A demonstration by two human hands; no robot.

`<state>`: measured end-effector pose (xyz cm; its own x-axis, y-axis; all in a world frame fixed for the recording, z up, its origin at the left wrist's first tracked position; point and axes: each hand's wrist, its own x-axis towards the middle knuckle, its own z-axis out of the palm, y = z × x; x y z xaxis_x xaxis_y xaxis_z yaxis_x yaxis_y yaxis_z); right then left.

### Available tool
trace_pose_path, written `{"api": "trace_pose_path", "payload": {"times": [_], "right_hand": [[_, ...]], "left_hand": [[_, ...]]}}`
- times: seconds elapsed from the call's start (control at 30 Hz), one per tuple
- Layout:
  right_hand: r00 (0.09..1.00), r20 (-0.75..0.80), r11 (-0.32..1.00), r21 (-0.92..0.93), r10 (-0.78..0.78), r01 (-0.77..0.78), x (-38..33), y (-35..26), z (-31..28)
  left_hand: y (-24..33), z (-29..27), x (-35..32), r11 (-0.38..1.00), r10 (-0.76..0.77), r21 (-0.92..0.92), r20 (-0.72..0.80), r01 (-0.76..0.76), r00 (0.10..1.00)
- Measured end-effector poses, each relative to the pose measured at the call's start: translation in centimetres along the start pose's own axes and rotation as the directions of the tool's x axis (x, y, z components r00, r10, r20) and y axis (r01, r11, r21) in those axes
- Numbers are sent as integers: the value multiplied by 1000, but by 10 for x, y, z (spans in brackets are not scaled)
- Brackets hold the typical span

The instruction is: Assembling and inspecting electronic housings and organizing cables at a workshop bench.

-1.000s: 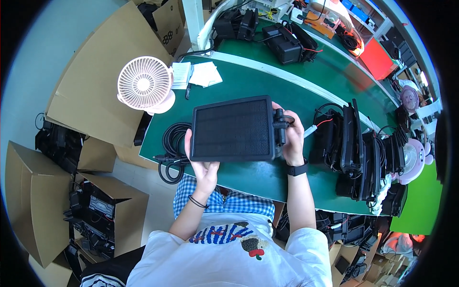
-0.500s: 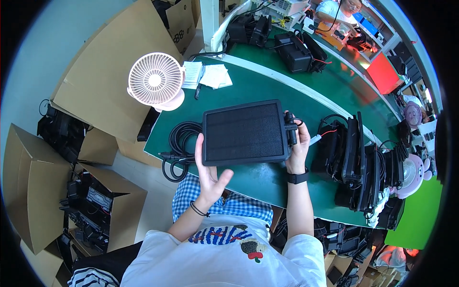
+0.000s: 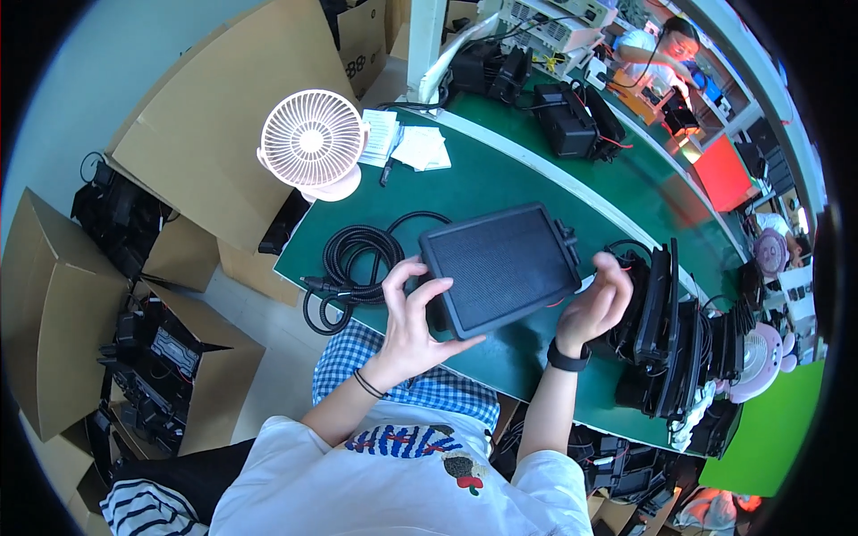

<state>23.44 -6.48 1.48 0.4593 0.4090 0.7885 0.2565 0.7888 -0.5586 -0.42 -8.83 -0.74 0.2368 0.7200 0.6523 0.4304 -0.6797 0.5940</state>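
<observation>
A black rectangular device [image 3: 505, 272] with a finely textured front and a raised frame is over the green bench, turned slightly askew. My left hand [image 3: 407, 313] has its fingers at the device's left edge and its thumb along the near edge. Off the device's right side, my right hand [image 3: 601, 308] has loosely bent fingers and holds nothing I can see. A small black bracket [image 3: 565, 234] sticks out from the device's right edge. Beside my left hand lies a coil of black corrugated cable [image 3: 353, 259], one length running behind the device.
A pink fan [image 3: 311, 143] stands at the far left near paper slips [image 3: 420, 147]. Several black devices [image 3: 657, 313] stand in a row at right, with a second fan [image 3: 755, 362] beyond. Open cardboard boxes [image 3: 219, 384] hold black parts at left. A co-worker [image 3: 661, 58] sits across the bench.
The device has turned counterclockwise and shifted right in the picture. My right hand has let go of its right edge, and my left fingers have bent onto the left edge.
</observation>
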Motion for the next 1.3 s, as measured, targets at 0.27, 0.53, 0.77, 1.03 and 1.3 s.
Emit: {"api": "trace_pose_path", "payload": {"times": [0.27,0.53,0.77,1.03,1.3], "right_hand": [[590,807,731,-398,-8,555,16,-56,34],[724,664,650,-470,-185,597,3,-37,23],[914,-370,985,18,168,-174,-4,-18,36],[974,-82,957,-183,211,-223,-1,-13,14],[923,358,941,-242,-140,236,-5,-44,37]], "left_hand": [[-28,9,7,862,-211,-463,43,207,976],[-17,34,-11,855,-175,-508,-91,105,980],[-20,51,-25,906,21,-393,-333,-158,943],[-3,46,-29,783,-184,-621,-200,21,963],[-9,20,-46,654,-363,-713,-4,252,932]]}}
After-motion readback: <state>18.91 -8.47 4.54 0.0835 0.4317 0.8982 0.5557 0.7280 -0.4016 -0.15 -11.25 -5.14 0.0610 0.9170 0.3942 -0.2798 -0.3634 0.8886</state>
